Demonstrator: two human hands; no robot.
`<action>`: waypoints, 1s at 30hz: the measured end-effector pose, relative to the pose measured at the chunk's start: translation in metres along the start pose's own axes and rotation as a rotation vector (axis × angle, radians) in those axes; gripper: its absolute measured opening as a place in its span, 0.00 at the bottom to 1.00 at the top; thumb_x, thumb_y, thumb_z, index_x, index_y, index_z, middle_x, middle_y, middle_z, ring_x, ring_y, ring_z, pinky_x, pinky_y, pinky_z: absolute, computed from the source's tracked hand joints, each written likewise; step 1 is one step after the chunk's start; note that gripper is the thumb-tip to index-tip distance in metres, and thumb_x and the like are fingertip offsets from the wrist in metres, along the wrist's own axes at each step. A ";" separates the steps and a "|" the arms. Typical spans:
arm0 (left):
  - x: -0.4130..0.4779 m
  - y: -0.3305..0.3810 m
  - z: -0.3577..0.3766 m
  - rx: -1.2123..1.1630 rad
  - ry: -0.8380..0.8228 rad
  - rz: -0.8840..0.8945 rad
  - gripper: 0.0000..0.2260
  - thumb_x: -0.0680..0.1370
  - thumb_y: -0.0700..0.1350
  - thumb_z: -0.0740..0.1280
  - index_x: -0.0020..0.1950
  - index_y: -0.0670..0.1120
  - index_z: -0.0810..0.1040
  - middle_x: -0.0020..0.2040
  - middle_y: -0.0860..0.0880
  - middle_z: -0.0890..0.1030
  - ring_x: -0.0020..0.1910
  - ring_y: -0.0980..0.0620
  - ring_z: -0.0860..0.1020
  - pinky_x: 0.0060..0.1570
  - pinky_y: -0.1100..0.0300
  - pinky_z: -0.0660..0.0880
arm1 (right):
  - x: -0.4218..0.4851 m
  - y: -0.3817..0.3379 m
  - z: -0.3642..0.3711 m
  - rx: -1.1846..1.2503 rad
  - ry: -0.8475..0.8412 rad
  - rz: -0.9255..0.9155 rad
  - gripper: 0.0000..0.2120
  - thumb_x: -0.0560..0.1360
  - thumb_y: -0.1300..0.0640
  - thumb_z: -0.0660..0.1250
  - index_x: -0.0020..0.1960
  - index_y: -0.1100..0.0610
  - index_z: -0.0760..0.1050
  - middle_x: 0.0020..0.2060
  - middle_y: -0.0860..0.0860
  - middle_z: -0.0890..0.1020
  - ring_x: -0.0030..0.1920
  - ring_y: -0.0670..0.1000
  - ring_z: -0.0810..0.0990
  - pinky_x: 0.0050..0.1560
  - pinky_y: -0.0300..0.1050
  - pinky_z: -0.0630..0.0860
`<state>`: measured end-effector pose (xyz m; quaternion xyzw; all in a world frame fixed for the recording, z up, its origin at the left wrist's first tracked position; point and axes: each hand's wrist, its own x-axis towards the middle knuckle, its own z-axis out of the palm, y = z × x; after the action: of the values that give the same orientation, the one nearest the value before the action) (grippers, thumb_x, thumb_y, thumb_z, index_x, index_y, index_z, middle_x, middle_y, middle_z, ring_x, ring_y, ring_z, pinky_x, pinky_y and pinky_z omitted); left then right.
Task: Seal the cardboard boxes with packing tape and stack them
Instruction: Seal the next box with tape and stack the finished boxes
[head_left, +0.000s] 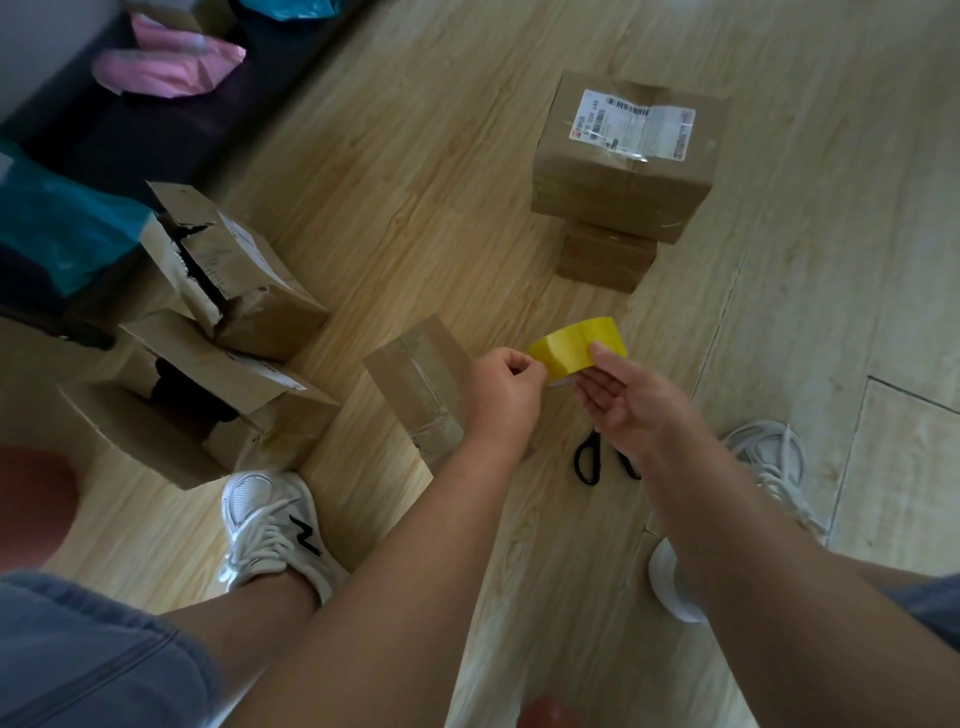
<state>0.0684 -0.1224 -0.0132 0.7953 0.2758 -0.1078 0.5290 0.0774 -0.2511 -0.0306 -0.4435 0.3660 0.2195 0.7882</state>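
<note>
Right hand (623, 410) grips a yellow tape roll (576, 345) mid-frame; left hand (501, 389) pinches its edge. The upper-right box (623, 179) has a barcode label (636, 122), unreadable; the shoe (270, 525) reads "N".

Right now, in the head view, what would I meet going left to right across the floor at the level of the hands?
Torn open boxes → taped box → left hand → yellow tape roll → right hand → right shoe.
</note>
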 end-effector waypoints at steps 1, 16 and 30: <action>-0.001 -0.002 0.000 -0.010 -0.012 0.001 0.03 0.76 0.40 0.69 0.45 0.42 0.81 0.33 0.52 0.77 0.30 0.59 0.72 0.28 0.67 0.69 | 0.002 0.000 -0.001 -0.030 0.006 -0.022 0.03 0.80 0.58 0.66 0.49 0.58 0.77 0.35 0.49 0.85 0.38 0.45 0.84 0.47 0.39 0.76; 0.001 -0.013 -0.006 0.383 0.001 0.242 0.11 0.81 0.50 0.65 0.51 0.45 0.85 0.51 0.49 0.81 0.52 0.50 0.77 0.52 0.54 0.74 | 0.010 -0.005 -0.008 -0.441 0.248 -0.169 0.10 0.74 0.55 0.76 0.48 0.60 0.80 0.46 0.60 0.86 0.47 0.56 0.86 0.57 0.52 0.80; -0.004 -0.068 -0.043 0.638 0.231 0.267 0.19 0.81 0.48 0.64 0.72 0.46 0.72 0.74 0.48 0.67 0.75 0.48 0.61 0.74 0.51 0.58 | 0.041 -0.009 -0.032 -0.419 0.534 0.065 0.17 0.70 0.54 0.80 0.46 0.64 0.76 0.34 0.57 0.80 0.27 0.51 0.76 0.17 0.35 0.68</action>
<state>0.0220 -0.0660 -0.0466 0.9562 0.1798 -0.0277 0.2292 0.0975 -0.2819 -0.0683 -0.6256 0.5202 0.1910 0.5491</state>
